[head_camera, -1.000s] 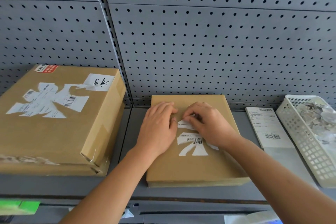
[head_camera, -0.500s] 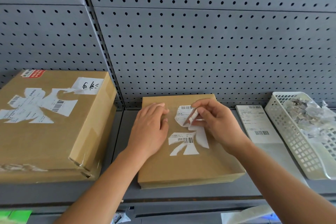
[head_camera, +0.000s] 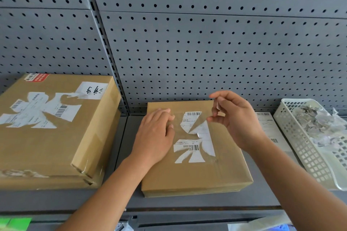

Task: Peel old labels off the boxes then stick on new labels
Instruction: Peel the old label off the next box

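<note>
The step in hand is peeling: the small box point(head_camera: 187, 176) lies flat on the shelf point(head_camera: 127, 202) in front of the pegboard point(head_camera: 206, 52), between a big box point(head_camera: 47, 146) on the left and a printed sheet point(head_camera: 266, 124) and basket point(head_camera: 309, 155) of scraps on the right. Its old label point(head_camera: 195, 148) is torn into ragged white patches on the top face. The right hand point(head_camera: 238, 118) has a narrow grip, thumb and fingertips pinching a strip point(head_camera: 200, 122) that has lifted off the label. The left hand point(head_camera: 155, 137) lies flat with straight fingers on the box top just beside the label, apparently pinning the box down. The strip's long axis slants from its attached end near the label's middle up and to the right to the pinch, its brownish underside facing the camera. The label remnants run front to back, a barcode at the far end and another near the middle. Next, I judge, the pull should go low and steady along that slant, so the strip comes away whole instead of tearing; the lower patches remain to be lifted before a new label goes on.
</note>
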